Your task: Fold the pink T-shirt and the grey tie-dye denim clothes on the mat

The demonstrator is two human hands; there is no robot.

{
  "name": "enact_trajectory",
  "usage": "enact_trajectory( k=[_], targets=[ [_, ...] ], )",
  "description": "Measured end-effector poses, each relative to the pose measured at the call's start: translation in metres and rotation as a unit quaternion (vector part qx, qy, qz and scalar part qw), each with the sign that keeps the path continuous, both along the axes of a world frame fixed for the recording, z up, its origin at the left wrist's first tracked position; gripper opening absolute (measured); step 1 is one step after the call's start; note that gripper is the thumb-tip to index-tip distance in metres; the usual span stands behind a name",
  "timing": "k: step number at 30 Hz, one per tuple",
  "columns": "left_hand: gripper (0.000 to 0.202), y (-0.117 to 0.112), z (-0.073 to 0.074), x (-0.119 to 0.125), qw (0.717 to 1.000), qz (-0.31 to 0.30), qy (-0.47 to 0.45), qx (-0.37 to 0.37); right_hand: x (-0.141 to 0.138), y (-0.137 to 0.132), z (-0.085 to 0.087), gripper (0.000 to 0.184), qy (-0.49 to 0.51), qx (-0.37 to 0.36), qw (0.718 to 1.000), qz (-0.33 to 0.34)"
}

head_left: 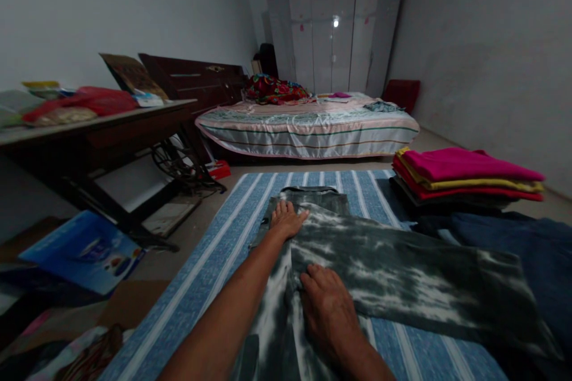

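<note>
A grey-and-white tie-dye pair of trousers [402, 262] lies spread on a blue striped mat [214, 262] on the floor, one leg folded across to the right. My left hand [286, 218] rests flat on the garment near its waistband, fingers stretched out. Nearer to me, my right hand [328, 303] presses palm down on the cloth at the fold, fingers slightly curled against the fabric. Neither hand grips anything.
A stack of folded pink, yellow and red cloths [465, 175] sits at the right, with dark blue fabric [513, 238] in front of it. A sewing table [98, 131] stands at the left, a bed [308, 122] and wardrobe [330, 38] beyond. A blue box [84, 250] lies left.
</note>
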State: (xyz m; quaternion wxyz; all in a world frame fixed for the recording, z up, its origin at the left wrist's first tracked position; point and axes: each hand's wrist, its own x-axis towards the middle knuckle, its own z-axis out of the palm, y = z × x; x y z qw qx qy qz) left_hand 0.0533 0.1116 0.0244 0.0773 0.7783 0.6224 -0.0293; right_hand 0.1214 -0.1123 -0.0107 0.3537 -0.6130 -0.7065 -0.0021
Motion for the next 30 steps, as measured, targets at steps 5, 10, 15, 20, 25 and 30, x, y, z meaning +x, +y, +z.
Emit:
enact_trajectory(
  k=[5,10,15,20,25,30],
  targets=[
    [0.092,0.007,-0.001,0.0,1.0,-0.01,0.001,-0.009,0.0,0.0,0.002,0.038,-0.002,-0.007,1.0,-0.002],
    [0.08,0.003,0.007,-0.002,1.0,-0.018,-0.005,0.022,0.0,0.0,0.004,0.036,-0.004,-0.007,1.0,0.008],
    [0.053,-0.023,0.015,-0.002,0.995,-0.057,-0.01,0.078,-0.001,0.001,0.004,0.036,0.002,-0.011,1.0,-0.003],
    [0.052,-0.046,0.007,0.005,0.993,-0.095,-0.008,0.073,0.0,0.001,0.004,0.036,-0.005,-0.018,1.0,0.002],
    [0.059,-0.043,0.0,0.009,0.994,-0.09,-0.007,0.054,0.001,0.002,0.004,0.036,-0.009,-0.015,1.0,0.009],
    [0.058,-0.049,0.006,0.008,0.994,-0.093,-0.007,0.06,0.0,0.001,0.005,0.037,-0.006,-0.002,1.0,0.0]
  ],
)
